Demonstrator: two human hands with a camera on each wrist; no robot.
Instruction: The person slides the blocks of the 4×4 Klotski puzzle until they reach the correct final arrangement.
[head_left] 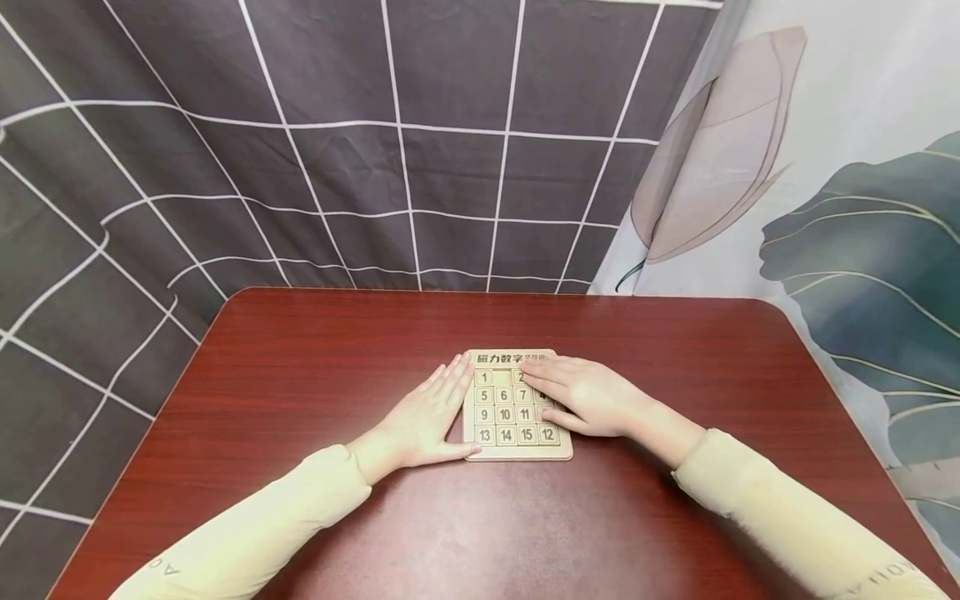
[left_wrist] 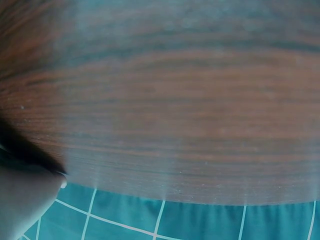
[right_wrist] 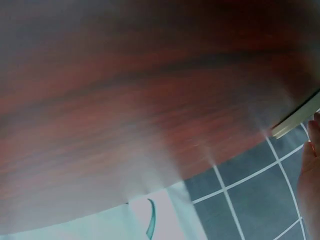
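Observation:
A pale wooden number slide puzzle lies flat on the table, with dark characters along its top. The gap is in the top row, right of the 1 tile. My left hand rests along the left edge, fingers straight and thumb at the lower left corner. Over the right side lies my right hand, its extended fingers touching tiles near the 2 and 4 and covering some of them. In the right wrist view the puzzle's edge shows beside that hand. The left wrist view catches only part of the left hand.
The reddish-brown wooden table has rounded far corners. Behind and to the left hangs a dark curtain with white grid lines. At the right is a pale curtain with leaf patterns.

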